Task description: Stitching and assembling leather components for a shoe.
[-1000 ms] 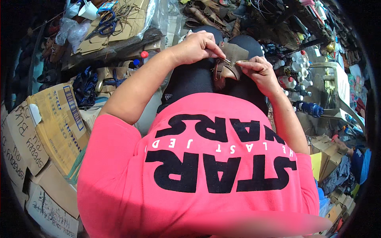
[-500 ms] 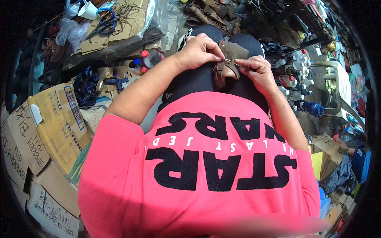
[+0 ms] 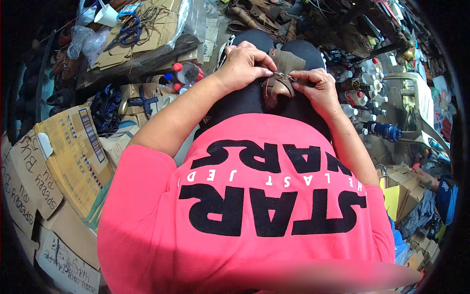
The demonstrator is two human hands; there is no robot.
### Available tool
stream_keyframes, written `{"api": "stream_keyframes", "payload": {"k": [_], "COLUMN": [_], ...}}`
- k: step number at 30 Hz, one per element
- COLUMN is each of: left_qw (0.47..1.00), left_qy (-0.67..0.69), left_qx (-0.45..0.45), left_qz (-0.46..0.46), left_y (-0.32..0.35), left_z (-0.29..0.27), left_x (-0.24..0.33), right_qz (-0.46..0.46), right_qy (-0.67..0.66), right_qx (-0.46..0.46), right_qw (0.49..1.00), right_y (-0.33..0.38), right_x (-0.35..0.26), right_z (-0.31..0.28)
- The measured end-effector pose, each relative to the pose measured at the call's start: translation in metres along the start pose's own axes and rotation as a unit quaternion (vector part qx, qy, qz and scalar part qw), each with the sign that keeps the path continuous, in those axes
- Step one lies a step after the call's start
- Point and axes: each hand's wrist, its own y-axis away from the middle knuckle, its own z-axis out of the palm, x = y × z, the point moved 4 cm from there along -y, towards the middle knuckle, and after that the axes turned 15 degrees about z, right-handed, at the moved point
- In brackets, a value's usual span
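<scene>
A brown leather shoe [image 3: 291, 61] rests between my thighs, its pale inside showing toward me. A thin lace [image 3: 281, 77] crosses its front in what looks like a small bow. At the shoe's left side my left hand [image 3: 243, 65] pinches the lace between thumb and forefinger. My right hand [image 3: 317, 89] pinches the lace from the other side, just right of the knot. Both hands are closed, and the sole of the shoe is hidden.
Scissors [image 3: 128, 32] lie on stacked cardboard [image 3: 155, 36] at the far left. Cardboard boxes [image 3: 73, 147] fill the left side. Several plastic bottles [image 3: 364, 99] stand to the right, near a white plastic chair [image 3: 422, 105]. Brown leather pieces [image 3: 254, 17] lie beyond my knees.
The lace's knot looks drawn closer, with a small loop showing at it. Both hands keep nearly the same place, with only slight finger shifts.
</scene>
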Motion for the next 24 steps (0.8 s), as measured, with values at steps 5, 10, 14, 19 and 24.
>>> {"api": "stream_keyframes", "payload": {"k": [5, 10, 14, 19, 24], "left_qw": [1.0, 0.995, 0.998, 0.998, 0.998], "left_qy": [0.014, 0.079, 0.056, -0.007, 0.053], "left_qx": [0.007, 0.004, -0.02, 0.021, -0.038], "left_qz": [-0.027, -0.067, -0.034, 0.055, -0.023], "left_y": [0.002, -0.003, -0.013, -0.016, -0.011], "left_z": [0.008, 0.016, 0.017, 0.001, -0.015], "left_x": [0.002, 0.001, 0.004, 0.004, 0.005], "right_qz": [0.054, 0.13, 0.155, -0.052, 0.048], "right_qy": [-0.016, -0.142, -0.205, -0.039, -0.107], "right_qx": [0.008, -0.053, -0.066, 0.039, -0.053], "right_qw": [0.998, 0.98, 0.964, 0.997, 0.992], "right_y": [0.002, 0.0, -0.008, -0.008, -0.004], "right_x": [-0.002, 0.003, 0.008, -0.001, 0.003], "right_z": [0.004, 0.015, 0.021, -0.001, -0.02]}}
